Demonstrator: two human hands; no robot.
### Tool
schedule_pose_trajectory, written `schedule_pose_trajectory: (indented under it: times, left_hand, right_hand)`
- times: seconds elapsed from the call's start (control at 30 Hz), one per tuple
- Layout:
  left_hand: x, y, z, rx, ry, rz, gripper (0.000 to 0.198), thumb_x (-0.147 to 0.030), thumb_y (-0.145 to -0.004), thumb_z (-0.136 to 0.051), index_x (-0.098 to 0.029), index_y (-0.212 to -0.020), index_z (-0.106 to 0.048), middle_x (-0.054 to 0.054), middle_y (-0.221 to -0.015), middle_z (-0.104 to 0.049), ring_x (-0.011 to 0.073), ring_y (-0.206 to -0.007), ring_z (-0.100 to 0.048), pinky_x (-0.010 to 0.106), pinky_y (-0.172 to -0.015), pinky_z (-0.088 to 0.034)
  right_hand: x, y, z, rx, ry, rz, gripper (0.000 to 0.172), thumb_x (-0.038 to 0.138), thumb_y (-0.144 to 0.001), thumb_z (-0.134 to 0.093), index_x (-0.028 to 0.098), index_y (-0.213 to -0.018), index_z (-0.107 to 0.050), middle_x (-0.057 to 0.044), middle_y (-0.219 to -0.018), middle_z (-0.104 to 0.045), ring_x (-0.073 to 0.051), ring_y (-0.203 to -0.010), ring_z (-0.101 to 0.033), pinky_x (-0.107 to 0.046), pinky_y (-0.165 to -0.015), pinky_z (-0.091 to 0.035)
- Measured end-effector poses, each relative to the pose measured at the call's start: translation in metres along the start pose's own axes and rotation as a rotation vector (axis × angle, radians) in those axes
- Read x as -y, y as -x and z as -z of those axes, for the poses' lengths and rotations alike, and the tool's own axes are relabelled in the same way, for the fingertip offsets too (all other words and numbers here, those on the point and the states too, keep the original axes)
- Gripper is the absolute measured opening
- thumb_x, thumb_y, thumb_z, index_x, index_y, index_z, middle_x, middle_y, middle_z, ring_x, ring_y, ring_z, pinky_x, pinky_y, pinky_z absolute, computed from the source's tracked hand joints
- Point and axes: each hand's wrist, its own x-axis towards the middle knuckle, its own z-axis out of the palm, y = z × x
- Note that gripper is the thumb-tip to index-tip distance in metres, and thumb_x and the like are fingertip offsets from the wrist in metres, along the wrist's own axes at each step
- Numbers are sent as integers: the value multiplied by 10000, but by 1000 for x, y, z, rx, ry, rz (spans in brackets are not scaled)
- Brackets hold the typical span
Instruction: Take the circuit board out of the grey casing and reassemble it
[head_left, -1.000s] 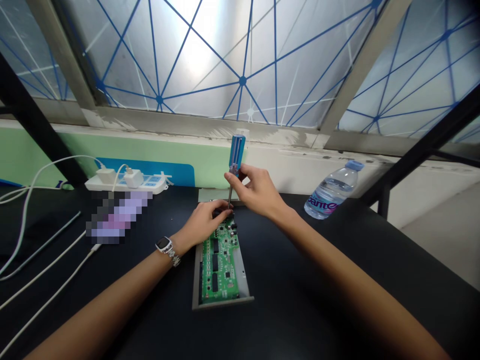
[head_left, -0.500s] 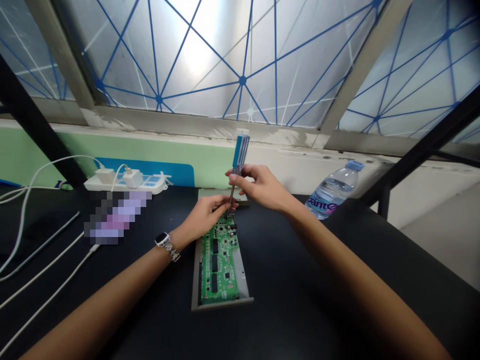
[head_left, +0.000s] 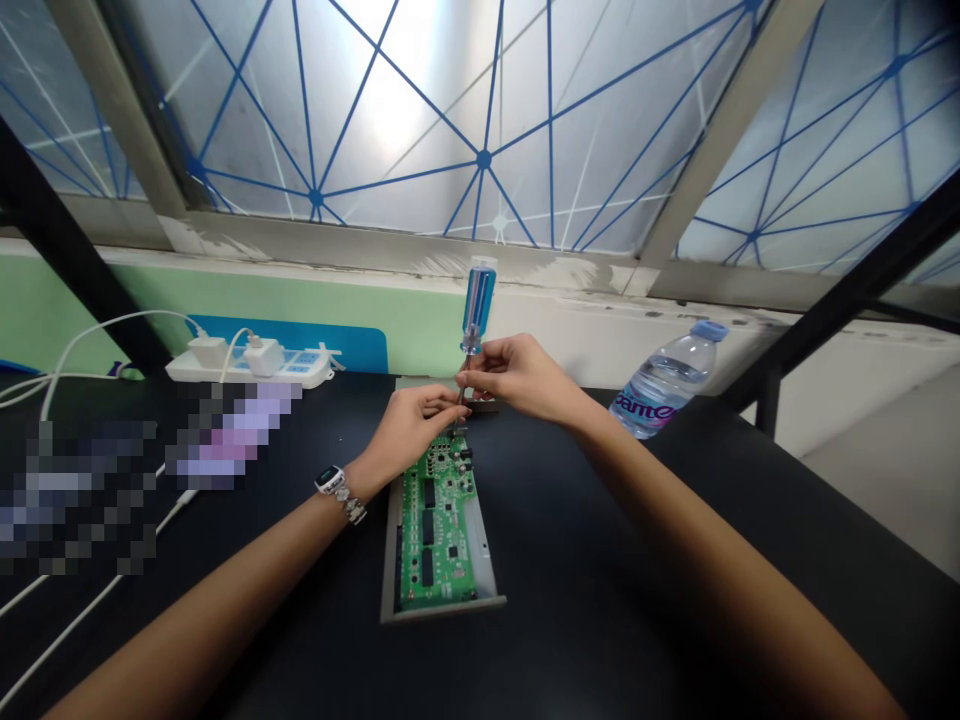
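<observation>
A green circuit board (head_left: 439, 530) lies in a grey tray-like case (head_left: 484, 560) on the black table. Upright over the board's far end stands a screwdriver with a clear blue handle (head_left: 478, 300). My right hand (head_left: 517, 375) pinches it at the base of the handle, fingers closed. My left hand (head_left: 411, 425), with a watch on the wrist, sits at the board's far end, its fingertips pinched around the metal shaft near the tip. The tip itself is hidden behind my fingers.
A water bottle (head_left: 664, 385) lies tilted at the back right. A white power strip (head_left: 247, 365) with plugged chargers sits at the back left, white cables (head_left: 90, 590) trailing over the table's left side. A grey lid piece (head_left: 409, 385) lies behind the board.
My left hand has lifted off the board and closed its fingertips on the screwdriver shaft. My right hand has slid slightly lower on the handle; the screwdriver stays upright.
</observation>
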Motion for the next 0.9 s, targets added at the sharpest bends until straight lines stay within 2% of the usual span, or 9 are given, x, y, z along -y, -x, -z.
schedule_pose_trajectory:
  times: [0.33, 0.5, 0.7, 0.8, 0.9]
  left_hand:
    - [6, -5, -2, -40, -12, -13, 164, -288, -813, -748, -139, -805, -680, 65, -805, -747, 231, -809, -737, 337, -764, -574]
    - [8, -7, -1, 11, 26, -33, 187, -313, -831, -740, -141, -882, -687, 76, -894, -752, 236, -871, -737, 352, -824, -570]
    - [15, -10, -3, 96, 83, -55, 232, -358, -882, -688, -133, -847, -730, 93, -902, -773, 241, -912, -733, 379, -898, -552]
    - [19, -11, -5, 80, 114, -9, 258, -382, -860, -713, -126, -848, -745, 98, -868, -779, 256, -877, -739, 411, -886, -565]
    - [17, -9, -5, 47, 109, 54, 271, -385, -820, -757, -116, -856, -758, 110, -875, -787, 277, -890, -745, 431, -881, -576]
  right_hand:
    - [5, 3, 0, 77, -65, -21, 81, 188, -811, -676, 117, -834, -707, -25, -707, -669, -130, -625, -626, -262, -617, -500]
    - [6, 4, 0, 119, -91, -40, 93, 146, -843, -623, 115, -896, -693, -24, -727, -685, -125, -621, -639, -266, -644, -517]
    - [12, 7, -6, 156, -93, -51, 101, 146, -870, -583, 121, -936, -655, 6, -632, -626, -121, -567, -606, -274, -626, -512]
    - [9, 6, -11, 118, -77, -45, 89, 205, -859, -627, 145, -924, -627, -12, -727, -651, -124, -578, -616, -280, -601, -515]
    - [1, 4, -13, -7, -2, -15, 170, 288, -816, -712, 172, -869, -600, -31, -812, -683, -138, -615, -642, -269, -563, -504]
